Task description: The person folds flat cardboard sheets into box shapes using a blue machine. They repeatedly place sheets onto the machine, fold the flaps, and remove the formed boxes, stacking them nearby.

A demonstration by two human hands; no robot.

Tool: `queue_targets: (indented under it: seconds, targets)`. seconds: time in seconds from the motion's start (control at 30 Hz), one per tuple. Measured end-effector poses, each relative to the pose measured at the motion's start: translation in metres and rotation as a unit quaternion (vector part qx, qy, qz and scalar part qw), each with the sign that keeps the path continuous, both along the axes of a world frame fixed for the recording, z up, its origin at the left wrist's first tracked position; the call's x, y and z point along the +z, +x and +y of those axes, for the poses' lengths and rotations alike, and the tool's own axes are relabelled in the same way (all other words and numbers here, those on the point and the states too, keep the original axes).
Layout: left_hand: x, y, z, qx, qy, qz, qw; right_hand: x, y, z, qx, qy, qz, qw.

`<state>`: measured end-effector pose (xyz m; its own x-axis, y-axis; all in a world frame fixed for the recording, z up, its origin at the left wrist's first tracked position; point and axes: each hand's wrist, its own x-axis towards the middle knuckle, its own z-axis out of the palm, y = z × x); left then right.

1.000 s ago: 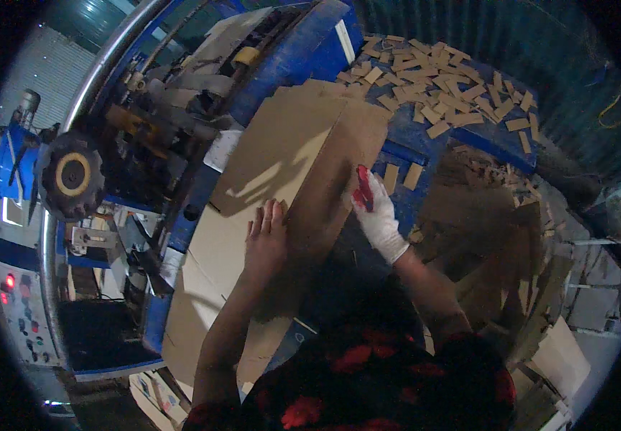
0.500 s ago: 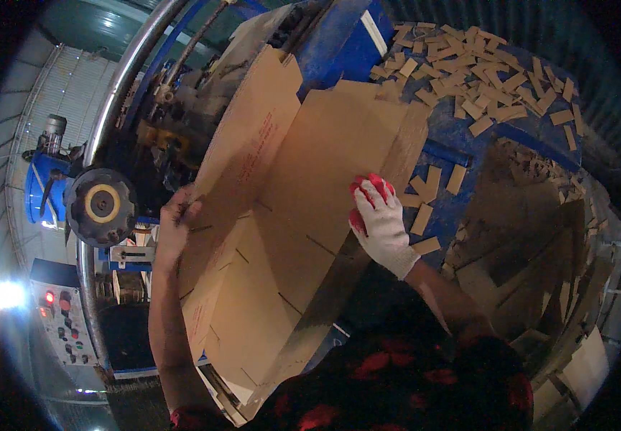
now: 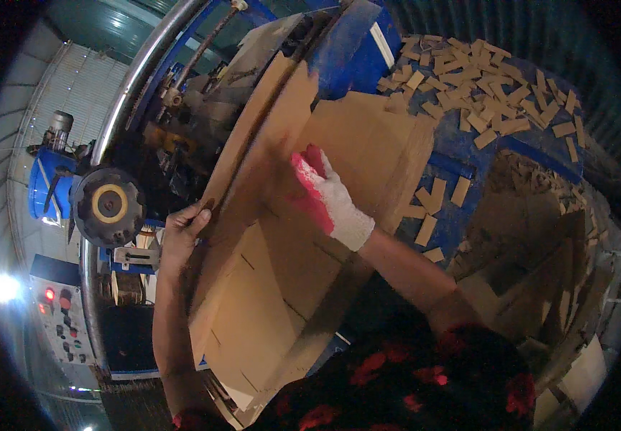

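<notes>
The left hand (image 3: 181, 233) is bare and grips the left edge of a large cardboard sheet (image 3: 267, 287), thumb over the front face and fingers curled behind the edge. The right hand (image 3: 325, 197), in a white glove with red palm and fingertips, lies flat and spread open on the face of that sheet, pressing on it higher up and to the right of the left hand. The sheet is slotted and creased, tilted up on end, and spans the space between both hands, its lower corner reaching down toward the person's red-and-black patterned top (image 3: 411, 381).

Behind the sheet, a second brown cardboard piece (image 3: 382, 144) leans against the blue machine (image 3: 346, 50). To the left of the sheet, just past the gripping hand, sits a dark toothed wheel with a yellow ring (image 3: 109, 205), so there is little room on that side. Further left of the sheet stands a control panel with lit red buttons (image 3: 55, 316). To the right of the sheet, small cardboard offcuts (image 3: 483, 93) lie scattered over a blue surface, and beyond them a heap of cardboard waste (image 3: 540, 258) fills the corner. The roomiest side of the sheet is its upper right.
</notes>
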<state>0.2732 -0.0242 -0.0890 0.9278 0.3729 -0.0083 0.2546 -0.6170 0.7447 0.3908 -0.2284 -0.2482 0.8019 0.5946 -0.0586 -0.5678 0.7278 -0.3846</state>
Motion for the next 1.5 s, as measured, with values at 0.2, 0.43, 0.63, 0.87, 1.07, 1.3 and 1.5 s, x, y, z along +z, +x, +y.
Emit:
queue_targets:
  seconds: [0.2, 0.43, 0.63, 0.87, 1.07, 1.3, 1.5]
  targets:
    - [0.009, -0.01, 0.012, 0.018, 0.007, -0.025, 0.999, -0.006, -0.019, -0.005, -0.051, 0.084, 0.05, 0.994]
    - [0.009, -0.015, 0.005, 0.001, 0.029, -0.04, 0.999, -0.064, -0.02, -0.023, -0.058, -0.203, 0.02, 0.977]
    - [-0.039, -0.042, -0.047, -0.094, 0.28, -0.04, 0.955, -0.057, -0.041, -0.075, -0.423, -0.454, -0.283, 0.731]
    - [-0.159, -0.061, -0.175, -0.17, 0.412, -0.008, 0.895, -0.055, -0.057, -0.08, -0.072, -0.142, -0.022, 0.987]
    - [-0.206, -0.184, -0.163, 0.019, 0.183, -0.107, 0.977, -0.049, -0.032, -0.121, -0.166, -0.251, -0.08, 0.95]
    - [-0.245, -0.43, -0.147, 0.788, 0.229, -0.005, 0.572, -0.037, 0.001, -0.173, -0.114, -0.276, -0.132, 0.945]
    - [-0.262, -0.47, -0.112, 0.554, -0.48, -0.543, 0.411, -0.022, 0.008, -0.175, -0.154, -0.478, -0.355, 0.789]
